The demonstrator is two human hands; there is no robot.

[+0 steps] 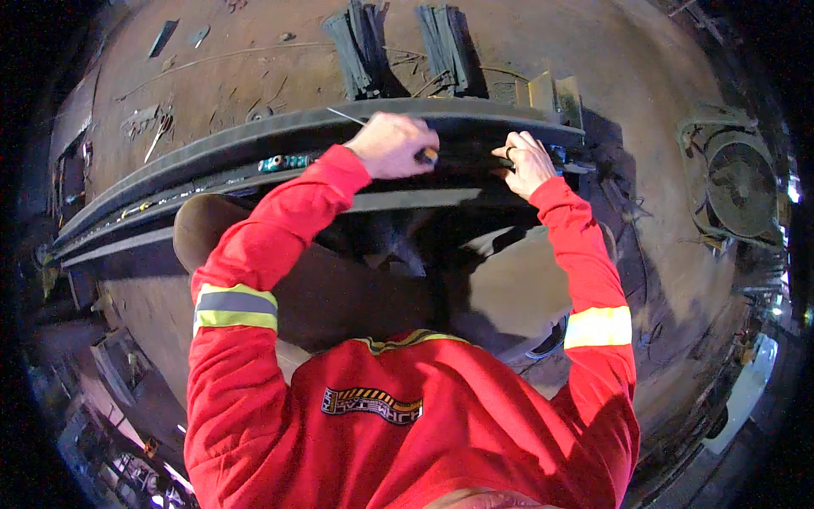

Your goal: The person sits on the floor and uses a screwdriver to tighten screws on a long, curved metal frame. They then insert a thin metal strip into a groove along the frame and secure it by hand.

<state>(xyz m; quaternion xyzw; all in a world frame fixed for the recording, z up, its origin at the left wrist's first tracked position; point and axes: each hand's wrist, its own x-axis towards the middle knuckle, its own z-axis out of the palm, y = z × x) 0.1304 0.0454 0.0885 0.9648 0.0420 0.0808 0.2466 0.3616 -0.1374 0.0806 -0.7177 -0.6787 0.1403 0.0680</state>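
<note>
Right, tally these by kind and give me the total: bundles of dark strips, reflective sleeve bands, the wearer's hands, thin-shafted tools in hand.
Bundles of dark strips: 2
Reflective sleeve bands: 2
Hands, left hand and right hand: 2
Thin-shafted tool, in the left hand: 1
Total: 7

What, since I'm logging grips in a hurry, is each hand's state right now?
Left hand: closed, holding a thin-shafted tool by its handle.
Right hand: fingers bent by the dark metal beam; whether it holds anything cannot be told.
</note>
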